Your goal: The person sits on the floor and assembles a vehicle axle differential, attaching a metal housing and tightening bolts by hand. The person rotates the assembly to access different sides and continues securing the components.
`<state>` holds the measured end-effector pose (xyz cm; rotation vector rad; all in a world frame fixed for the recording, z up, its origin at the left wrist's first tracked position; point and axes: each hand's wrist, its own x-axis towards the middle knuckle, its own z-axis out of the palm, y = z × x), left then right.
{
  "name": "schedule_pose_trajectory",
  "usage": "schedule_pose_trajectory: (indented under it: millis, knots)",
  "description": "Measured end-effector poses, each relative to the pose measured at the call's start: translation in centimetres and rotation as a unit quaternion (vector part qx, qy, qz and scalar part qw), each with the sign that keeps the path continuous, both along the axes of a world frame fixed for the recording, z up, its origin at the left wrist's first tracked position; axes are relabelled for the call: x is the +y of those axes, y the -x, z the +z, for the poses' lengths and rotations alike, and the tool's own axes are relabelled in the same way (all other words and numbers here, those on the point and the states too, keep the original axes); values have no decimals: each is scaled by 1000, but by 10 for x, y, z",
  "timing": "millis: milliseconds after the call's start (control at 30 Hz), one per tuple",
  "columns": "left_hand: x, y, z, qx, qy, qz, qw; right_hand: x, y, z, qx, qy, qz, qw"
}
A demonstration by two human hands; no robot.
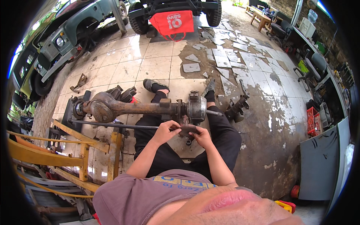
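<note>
Between my hands is a thin, dark, rounded metal piece [188, 130], held a little above my lap; its exact kind is unclear. My left hand [167, 132] pinches its left edge with thumb and fingers. The right edge is gripped by my right hand [202, 137]. Just beyond them, a rusty axle housing [138, 108] lies crosswise over my legs, its bulging round centre to the left. A grey metal hub [195, 110] sits at its right end, with a stub shaft pointing right. A long dark rod [116, 125] runs left from near my left hand.
A yellow metal frame [84, 161] stands close on my left. Another rusty metal part [237, 108] is on the floor to the right. Broken tiles [223, 56] lie farther ahead, before a vehicle with a red bag [172, 23]. A grey cabinet [320, 163] stands right.
</note>
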<state>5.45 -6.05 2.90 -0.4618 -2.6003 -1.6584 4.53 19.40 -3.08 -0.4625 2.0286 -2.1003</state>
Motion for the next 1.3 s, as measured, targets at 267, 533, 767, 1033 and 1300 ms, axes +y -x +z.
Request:
schedule_pose_trajectory:
  millis: [267,533,767,1033,1300]
  knots:
    - [6,-5,23,10,85,-98,991,1,1,0,196,-96,87,972]
    - [6,-3,25,-64,19,-17,998,-14,-12,21,-120,107,-11,987]
    - [11,4,-12,-121,-185,67,973,-12,-11,13,-150,93,1,984]
    - [3,1,5,-134,-73,-30,988,9,-6,0,-46,64,-16,997]
    - [1,-5,-9,-172,-209,-77,960,1,-10,13,-110,156,12,982]
